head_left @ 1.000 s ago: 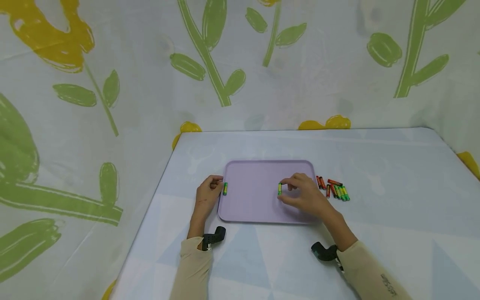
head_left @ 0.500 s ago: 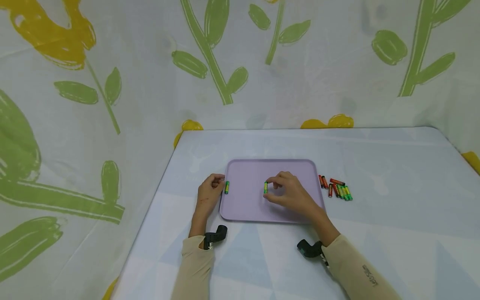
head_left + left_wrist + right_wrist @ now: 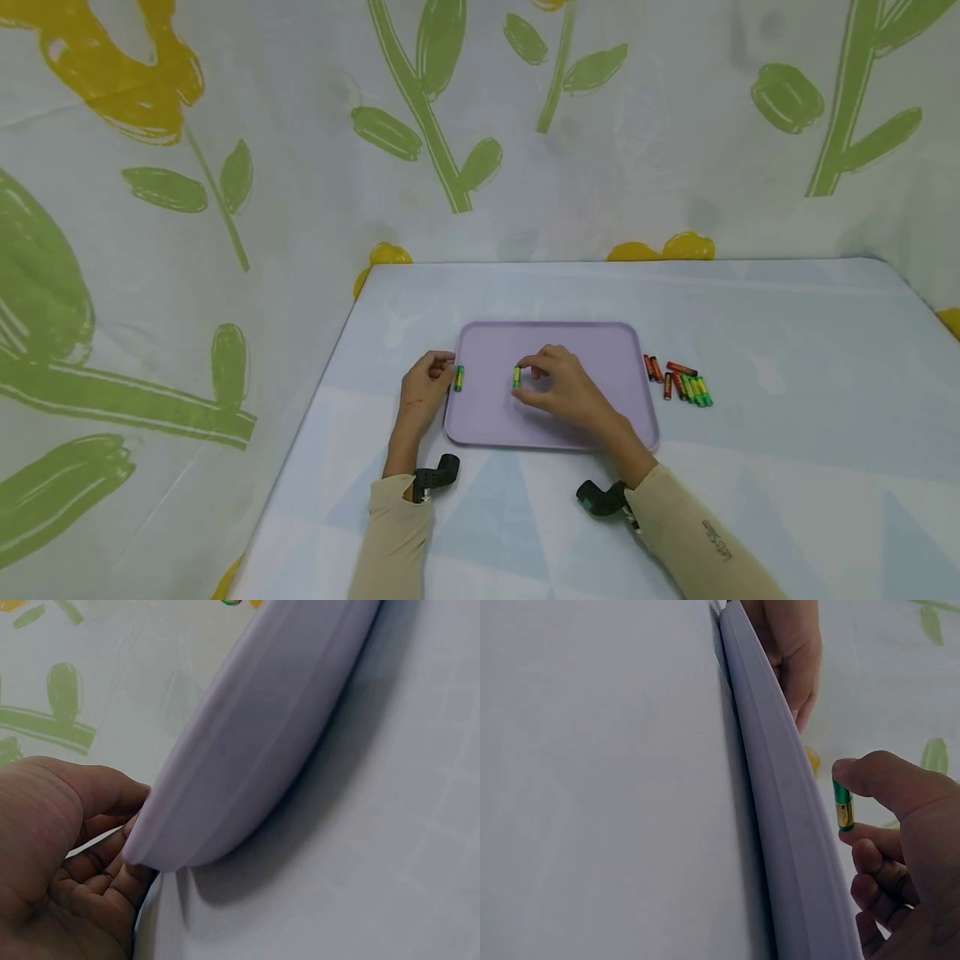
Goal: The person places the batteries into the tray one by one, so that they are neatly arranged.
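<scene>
A lilac tray (image 3: 487, 425) lies on the table. My right hand (image 3: 566, 387) is over its middle and pinches a green and yellow battery (image 3: 516, 377) end to end between thumb and finger. The right wrist view shows the same battery (image 3: 844, 804), with the thumb on one end and a fingertip on the other. A second green battery (image 3: 459, 378) lies just inside the tray's left rim. Beside it, my left hand (image 3: 423, 387) grips that rim; in the left wrist view the thumb and curled fingers meet the tray edge (image 3: 225, 750).
Right of the tray, red batteries (image 3: 681, 368) and several green batteries (image 3: 697, 390) lie close together on the pale table (image 3: 795, 400). A wall cloth (image 3: 292, 167) printed with plants rises behind and to the left.
My right hand has moved left across the tray with the pinched battery, slowing toward the end. The left hand stays at the rim. The head view has shifted slightly.
</scene>
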Demonstrator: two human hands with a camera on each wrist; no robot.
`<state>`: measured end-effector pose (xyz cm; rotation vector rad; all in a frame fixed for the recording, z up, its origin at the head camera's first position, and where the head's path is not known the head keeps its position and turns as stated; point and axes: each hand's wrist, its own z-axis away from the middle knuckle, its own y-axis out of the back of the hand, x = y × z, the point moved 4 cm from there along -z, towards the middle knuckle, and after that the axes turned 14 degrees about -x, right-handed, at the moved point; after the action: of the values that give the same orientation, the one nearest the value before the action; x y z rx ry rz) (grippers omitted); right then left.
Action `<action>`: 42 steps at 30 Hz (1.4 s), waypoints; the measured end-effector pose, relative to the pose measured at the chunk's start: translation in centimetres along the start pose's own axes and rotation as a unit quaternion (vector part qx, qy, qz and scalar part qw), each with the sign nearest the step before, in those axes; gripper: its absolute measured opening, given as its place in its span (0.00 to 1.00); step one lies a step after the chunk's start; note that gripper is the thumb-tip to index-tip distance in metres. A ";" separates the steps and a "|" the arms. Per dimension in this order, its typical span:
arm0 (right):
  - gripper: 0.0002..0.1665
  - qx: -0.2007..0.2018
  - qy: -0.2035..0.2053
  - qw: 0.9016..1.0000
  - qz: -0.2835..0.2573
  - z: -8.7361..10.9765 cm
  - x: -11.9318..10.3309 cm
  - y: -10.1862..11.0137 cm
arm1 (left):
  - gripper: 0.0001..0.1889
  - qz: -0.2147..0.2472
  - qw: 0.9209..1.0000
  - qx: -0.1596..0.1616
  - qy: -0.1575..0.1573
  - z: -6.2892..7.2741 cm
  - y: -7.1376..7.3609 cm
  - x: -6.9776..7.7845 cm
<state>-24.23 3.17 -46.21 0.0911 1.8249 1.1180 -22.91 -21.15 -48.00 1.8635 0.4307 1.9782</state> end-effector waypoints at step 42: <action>0.21 0.013 0.001 1.000 0.018 -4.1 -1.4 -3.6 | 0.11 0.010 1.000 0.006 -0.002 0.5 0.2 0.4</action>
<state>-25.15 -2.22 -47.34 0.1401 1.8463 1.1196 -22.41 -21.13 -47.57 1.8848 0.4251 1.9896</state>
